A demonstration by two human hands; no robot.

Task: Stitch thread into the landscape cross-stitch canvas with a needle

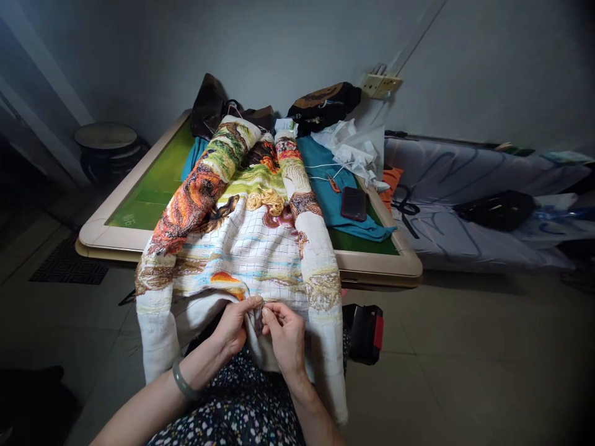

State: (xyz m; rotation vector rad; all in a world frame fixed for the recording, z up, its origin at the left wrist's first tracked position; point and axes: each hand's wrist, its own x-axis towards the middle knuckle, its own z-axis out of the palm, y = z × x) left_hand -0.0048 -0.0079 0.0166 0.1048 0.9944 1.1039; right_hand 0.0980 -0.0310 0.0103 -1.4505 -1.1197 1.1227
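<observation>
Grey walls and a pale tiled floor, pretty dim room, with a square green-topped bench (pixel 139 198) with a cream rim sitting in the middle of it. Draped over the near edge of that bench and down into the person's lap is a big cross-stitch cloth (pixel 246 248): white gridded fabric, both side edges rolled up into fat tubes, with orange, brown and green stitched patches towards the far end and thin blue and yellow bands nearer the lap. A bundle of yellow thread (pixel 266 200) lies on the cloth around its middle. Beyond the cloth on the bench there's a teal cloth (pixel 325 179) with a dark phone (pixel 354 203) on it, a white cable, crumpled white plastic bags (pixel 353 145) and a couple of dark bags (pixel 325 102) at the far side. Right of the bench is a low bed with grey sheets (pixel 465 179). At the cloth's near hem, the left hand (pixel 235 325) and right hand (pixel 283 334) meet, fingers of both narrowed into pinches on the fabric edge, almost touching each other. A green bangle (pixel 183 383) sits on the left wrist.
</observation>
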